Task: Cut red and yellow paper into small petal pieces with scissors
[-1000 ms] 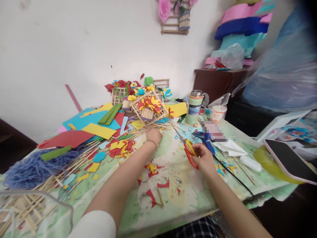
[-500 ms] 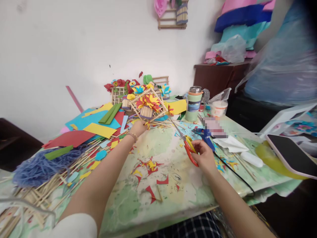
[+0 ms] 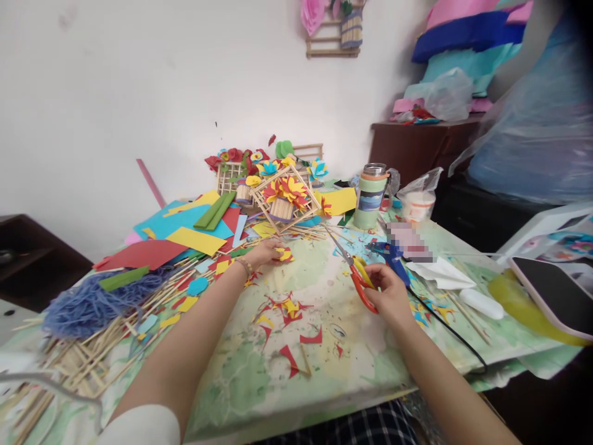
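Observation:
My left hand reaches out over the table, its fingers pinched on a small red-and-yellow paper flower just above the green table cover. My right hand is closed round the handles of red-and-yellow scissors, whose blades point away toward the back of the table. Red and yellow paper scraps lie between my two arms. A wooden stick frame with a paper flower stands just beyond my left hand.
Coloured paper sheets, loose wooden sticks and blue yarn cover the left side. A green tumbler, a blue glue gun with a black cord, white tissue and a tablet lie to the right.
My left hand went out to the stick frame and has drawn back with a small paper flower in its fingers. My right hand has stayed in place on the scissors.

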`<action>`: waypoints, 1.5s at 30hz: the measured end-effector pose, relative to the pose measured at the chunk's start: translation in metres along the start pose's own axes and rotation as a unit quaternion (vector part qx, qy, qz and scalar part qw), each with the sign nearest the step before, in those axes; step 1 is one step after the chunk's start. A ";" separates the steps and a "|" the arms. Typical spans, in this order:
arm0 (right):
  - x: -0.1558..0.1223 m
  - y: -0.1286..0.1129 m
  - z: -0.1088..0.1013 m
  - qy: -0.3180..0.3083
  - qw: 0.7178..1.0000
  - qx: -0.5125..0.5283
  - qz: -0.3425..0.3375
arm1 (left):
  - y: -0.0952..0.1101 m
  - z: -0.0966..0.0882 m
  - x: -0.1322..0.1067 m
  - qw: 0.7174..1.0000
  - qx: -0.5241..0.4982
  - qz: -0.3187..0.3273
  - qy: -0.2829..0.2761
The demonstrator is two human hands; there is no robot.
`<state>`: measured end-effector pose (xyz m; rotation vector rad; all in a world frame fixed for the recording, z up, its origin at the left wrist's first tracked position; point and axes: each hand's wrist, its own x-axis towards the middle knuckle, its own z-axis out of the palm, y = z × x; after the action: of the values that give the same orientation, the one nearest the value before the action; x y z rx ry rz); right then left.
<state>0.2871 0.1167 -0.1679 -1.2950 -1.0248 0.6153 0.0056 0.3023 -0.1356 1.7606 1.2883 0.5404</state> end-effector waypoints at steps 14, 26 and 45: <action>0.002 -0.009 -0.002 -0.027 0.995 0.072 0.057 | -0.005 -0.005 0.007 0.988 0.075 0.050 0.124; 0.003 -0.004 -0.003 -0.020 0.998 0.040 0.045 | -0.020 0.034 -0.079 0.975 0.207 0.074 -0.033; 0.004 -0.001 -0.004 0.003 0.998 0.032 0.053 | -0.009 0.056 -0.103 0.981 0.071 0.155 -0.095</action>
<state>0.2926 0.1176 -0.1658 -1.2997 -0.9294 0.7188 0.0045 0.1873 -0.1588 2.0957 0.9447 0.4458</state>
